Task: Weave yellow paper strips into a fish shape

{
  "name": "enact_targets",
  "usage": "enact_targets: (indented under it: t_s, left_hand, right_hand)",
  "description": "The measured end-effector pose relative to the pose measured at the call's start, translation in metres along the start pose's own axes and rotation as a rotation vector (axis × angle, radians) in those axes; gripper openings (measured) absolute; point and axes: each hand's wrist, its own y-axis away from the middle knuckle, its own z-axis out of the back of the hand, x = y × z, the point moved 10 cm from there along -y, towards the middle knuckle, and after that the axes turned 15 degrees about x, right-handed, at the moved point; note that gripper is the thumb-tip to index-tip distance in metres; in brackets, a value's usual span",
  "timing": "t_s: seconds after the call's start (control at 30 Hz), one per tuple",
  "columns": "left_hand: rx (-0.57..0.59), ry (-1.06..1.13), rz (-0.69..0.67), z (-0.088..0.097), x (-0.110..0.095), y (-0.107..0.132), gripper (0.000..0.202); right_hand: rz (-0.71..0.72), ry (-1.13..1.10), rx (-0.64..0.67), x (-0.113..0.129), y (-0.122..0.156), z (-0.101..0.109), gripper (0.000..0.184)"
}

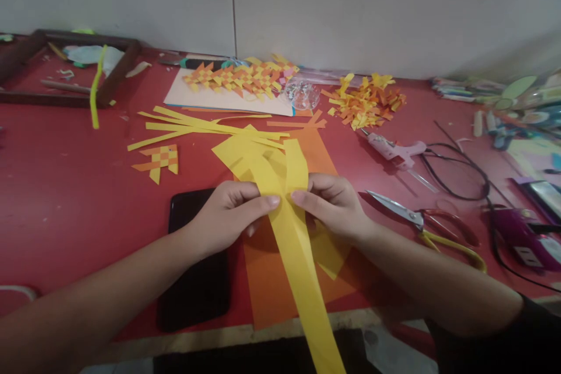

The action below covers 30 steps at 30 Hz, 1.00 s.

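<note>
A long yellow paper strip [298, 263] hangs between my hands, parted into two flaps at its upper end and dropping past the table's front edge. My left hand [239, 210] is closed, its thumb pressed on the left flap. My right hand [331, 204] pinches the right flap, the two thumbs nearly meeting where the flaps join. Beneath them lie orange paper sheets [272, 292] and a yellow sheet [230, 155]. Under my left forearm is a black phone [197, 292]. Cut yellow strips [175, 127] lie just beyond my hands.
A woven paper fish [164, 158] lies at left. Behind are woven pieces [241, 77] and a heap of paper bits [368, 99]. To the right are a pink glue gun [394, 149] with its cable and open scissors [416, 219]. A wooden frame [120, 70] sits back left.
</note>
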Motion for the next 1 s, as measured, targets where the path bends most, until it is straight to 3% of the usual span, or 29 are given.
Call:
enact_targets:
  t_s: [0.13, 0.23, 0.33, 0.57, 0.8, 0.9, 1.0]
  left_hand:
    - [-0.018, 0.053, -0.046, 0.002, -0.003, 0.001, 0.039]
    - [0.09, -0.005, -0.068, -0.008, -0.009, 0.001, 0.045]
    - [0.163, -0.058, -0.055, -0.016, -0.011, 0.001, 0.036]
    - [0.1, -0.06, -0.152, -0.01, -0.02, 0.003, 0.027]
    - [0.026, -0.02, -0.118, -0.001, -0.012, 0.004, 0.032]
    - [0.131, -0.03, -0.151, -0.012, -0.018, 0.003, 0.043]
    - [0.229, -0.051, -0.18, -0.023, -0.023, 0.003, 0.03]
  right_hand:
    - [0.0, -0.023, -0.078, -0.004, 0.002, 0.008, 0.032]
    - [-0.002, -0.035, -0.093, -0.005, 0.002, 0.01, 0.033]
    - [-0.004, -0.061, -0.04, -0.004, 0.001, 0.004, 0.032]
    - [0.014, -0.06, 0.107, 0.003, -0.001, -0.01, 0.024]
    - [-0.024, -0.057, -0.031, 0.0, 0.001, 0.002, 0.027]
    - [-0.015, -0.045, -0.046, -0.002, 0.001, 0.005, 0.028]
    - [-0.026, -0.054, 0.0, -0.005, 0.001, 0.001, 0.031]
